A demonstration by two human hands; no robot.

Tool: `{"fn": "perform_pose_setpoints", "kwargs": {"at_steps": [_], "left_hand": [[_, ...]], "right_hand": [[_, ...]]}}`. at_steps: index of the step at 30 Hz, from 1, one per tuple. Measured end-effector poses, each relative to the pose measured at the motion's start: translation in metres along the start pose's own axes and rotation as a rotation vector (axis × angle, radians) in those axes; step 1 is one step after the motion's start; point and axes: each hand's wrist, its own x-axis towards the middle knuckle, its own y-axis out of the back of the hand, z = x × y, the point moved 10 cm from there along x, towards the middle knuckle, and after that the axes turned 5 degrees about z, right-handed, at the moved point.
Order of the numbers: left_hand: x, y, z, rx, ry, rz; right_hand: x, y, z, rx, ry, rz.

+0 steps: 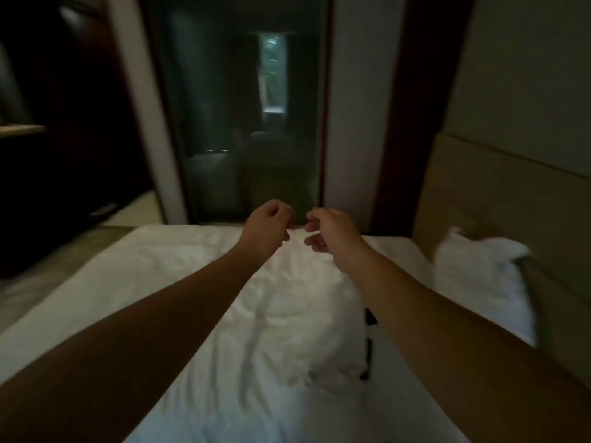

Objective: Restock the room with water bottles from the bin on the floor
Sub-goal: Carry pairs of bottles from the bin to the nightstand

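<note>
Reaching out from the bottom corners, two bare forearms stretch over a white duvet (224, 314) that lies rumpled across the bed, with a small dark object (369, 343) partly hidden just beside the right forearm. Farther out, the left hand (267, 223) and right hand (331, 233) hang close together above the bedding, each with fingers loosely curled and nothing visibly in its grasp, a white pillow (479, 276) leaning against the headboard (499, 193) to the right. Beyond the bed stands a dark glass panel (243, 123); no water bottles or bin appear anywhere in view.
</note>
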Motion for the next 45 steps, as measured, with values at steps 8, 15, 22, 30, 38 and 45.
{"fn": "perform_pose_setpoints", "kwargs": {"at_steps": [8, 15, 22, 30, 38, 45], "left_hand": [[0.003, 0.374, -0.095, 0.040, 0.102, 0.516], [-0.044, 0.584, -0.161, 0.117, 0.230, 0.823], [-0.027, 0.746, -0.235, 0.151, 0.296, 0.934], [0.034, 0.915, -0.316, 0.141, 0.355, 1.033], [0.085, 1.098, -0.415, 0.131, 0.371, 1.031], [0.126, 1.303, -0.476, 0.087, 0.376, 1.015]], "right_hand": [[-0.040, -0.366, -0.031, 0.047, -0.017, -0.425], [-0.119, -0.609, -0.045, -0.026, 0.033, -0.722], [-0.147, -0.820, -0.042, -0.048, 0.027, -0.910], [-0.141, -1.041, -0.042, -0.069, -0.055, -1.012], [-0.153, -1.264, -0.034, -0.122, -0.026, -1.077], [-0.147, -1.477, -0.052, -0.131, -0.038, -1.004]]}}
